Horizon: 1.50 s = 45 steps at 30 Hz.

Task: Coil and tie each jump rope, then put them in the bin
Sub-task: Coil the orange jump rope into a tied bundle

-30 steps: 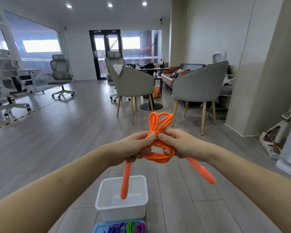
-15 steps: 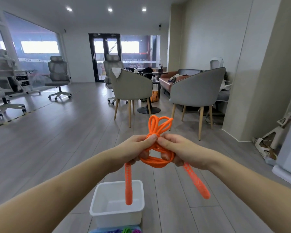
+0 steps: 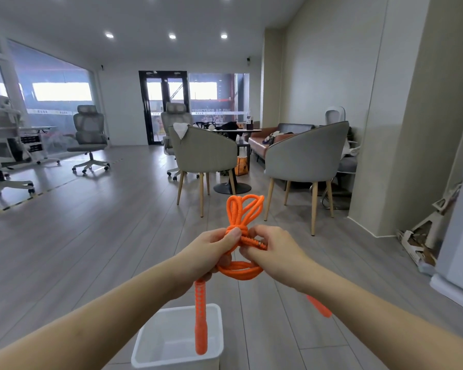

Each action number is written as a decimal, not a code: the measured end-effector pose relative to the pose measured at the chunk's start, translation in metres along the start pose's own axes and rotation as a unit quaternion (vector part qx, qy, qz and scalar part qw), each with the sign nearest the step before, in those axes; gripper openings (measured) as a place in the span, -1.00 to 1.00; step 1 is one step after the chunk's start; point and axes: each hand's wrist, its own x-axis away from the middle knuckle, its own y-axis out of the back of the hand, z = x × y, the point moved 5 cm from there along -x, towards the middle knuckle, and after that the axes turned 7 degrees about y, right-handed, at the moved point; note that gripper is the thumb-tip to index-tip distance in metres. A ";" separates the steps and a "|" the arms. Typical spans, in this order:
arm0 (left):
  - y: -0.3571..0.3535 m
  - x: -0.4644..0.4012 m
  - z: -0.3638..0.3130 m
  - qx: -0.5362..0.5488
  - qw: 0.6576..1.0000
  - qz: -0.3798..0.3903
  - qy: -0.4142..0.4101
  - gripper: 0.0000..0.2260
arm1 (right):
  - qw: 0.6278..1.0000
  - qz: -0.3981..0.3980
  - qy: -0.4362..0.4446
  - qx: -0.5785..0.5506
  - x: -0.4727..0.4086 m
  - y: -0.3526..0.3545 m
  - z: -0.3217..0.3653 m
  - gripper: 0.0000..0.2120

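We are standing over the white bin on the floor, holding the coiled orange jump rope in the air above it, loops fanning upward. Our left hand is pinching the wrapped middle, one handle dangling over the bin. Our right hand is gripping the rope's metal-tipped end at the knot.
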 end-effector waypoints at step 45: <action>0.002 0.015 0.022 0.207 0.978 -0.024 0.020 -0.56 | 0.987 -0.089 -0.136 0.003 0.007 0.002 -0.052 -0.86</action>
